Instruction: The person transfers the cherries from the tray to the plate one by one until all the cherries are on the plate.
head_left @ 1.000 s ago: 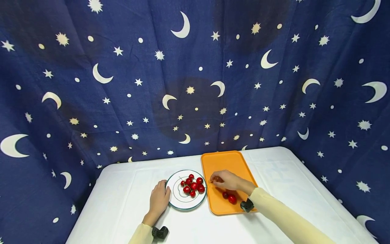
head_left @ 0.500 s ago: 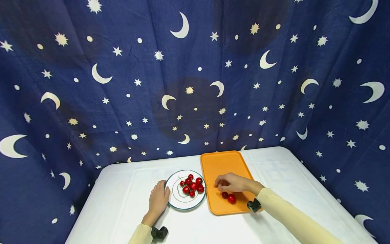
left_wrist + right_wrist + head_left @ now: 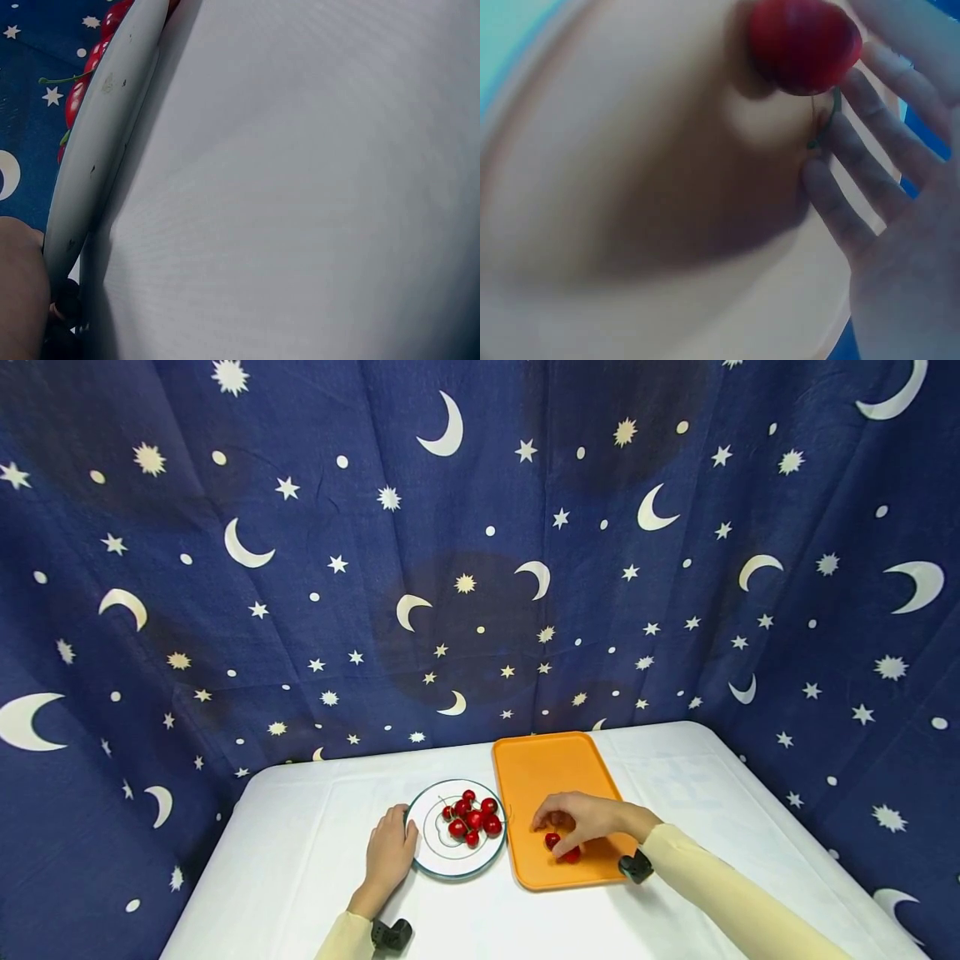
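Observation:
My left hand [image 3: 390, 847] rests at the left rim of a white plate [image 3: 453, 866] with a dark green edge, its fingers lying fairly straight. On that plate sits a pile of red cherries [image 3: 475, 818], some with stems. My right hand [image 3: 588, 817] is over the orange tray [image 3: 551, 768], thumb and fingers spread around two cherries [image 3: 552, 841] and partly covering one. Seen from the right wrist, a large red cherry [image 3: 804, 45] lies beside the fingertips, and a thin green stem [image 3: 826, 124] shows by the fingers [image 3: 870, 165].
A white cloth covers the table [image 3: 330, 793]. Behind it and to both sides hangs a dark blue curtain [image 3: 337, 627] with moons and stars. Plate and tray stand close side by side. Each wrist wears a black camera [image 3: 636, 866].
My right hand has moved from the tray's left side, rightward and nearer, to the two cherries, and its thumb and fingers have spread. The left hand stays at the plate.

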Available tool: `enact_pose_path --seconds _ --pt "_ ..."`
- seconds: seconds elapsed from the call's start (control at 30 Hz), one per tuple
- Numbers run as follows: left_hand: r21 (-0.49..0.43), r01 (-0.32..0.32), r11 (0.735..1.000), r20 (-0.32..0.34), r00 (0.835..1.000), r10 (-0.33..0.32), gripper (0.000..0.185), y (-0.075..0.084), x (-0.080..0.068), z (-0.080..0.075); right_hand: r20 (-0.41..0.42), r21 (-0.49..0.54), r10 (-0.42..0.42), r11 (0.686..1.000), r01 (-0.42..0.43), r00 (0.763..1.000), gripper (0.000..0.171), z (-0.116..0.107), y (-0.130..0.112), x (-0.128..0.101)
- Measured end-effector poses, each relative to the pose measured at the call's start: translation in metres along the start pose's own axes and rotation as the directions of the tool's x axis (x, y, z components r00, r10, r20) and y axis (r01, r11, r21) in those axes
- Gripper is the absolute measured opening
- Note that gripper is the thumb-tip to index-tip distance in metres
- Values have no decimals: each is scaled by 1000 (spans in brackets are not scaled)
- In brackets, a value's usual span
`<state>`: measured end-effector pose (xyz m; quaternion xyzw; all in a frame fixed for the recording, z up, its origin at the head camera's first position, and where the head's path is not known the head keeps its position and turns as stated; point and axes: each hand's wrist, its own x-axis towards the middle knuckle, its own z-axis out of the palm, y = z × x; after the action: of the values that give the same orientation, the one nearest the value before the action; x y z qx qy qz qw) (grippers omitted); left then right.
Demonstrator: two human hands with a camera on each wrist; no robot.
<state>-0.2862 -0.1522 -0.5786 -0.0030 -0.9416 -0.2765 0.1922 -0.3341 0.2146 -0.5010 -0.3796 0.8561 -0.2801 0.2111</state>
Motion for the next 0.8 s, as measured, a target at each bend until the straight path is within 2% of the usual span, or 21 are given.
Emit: enact_pose_path --seconds 0.17,0.47,0.8 --pt "2 -2 1000 2 1000 1 29 -1 0 1 1 -26 3 1000 -3 1000 45 0 1 -2" --pt "4 -5 1000 -4 1000 5 30 -3 -2 2 -32 -31 15 999 -16 999 31 2 3 -3" --pt "-1 -13 1000 -8 1000 13 29 -1 -1 0 -75 -72 46 996 -51 996 24 3 1 3"
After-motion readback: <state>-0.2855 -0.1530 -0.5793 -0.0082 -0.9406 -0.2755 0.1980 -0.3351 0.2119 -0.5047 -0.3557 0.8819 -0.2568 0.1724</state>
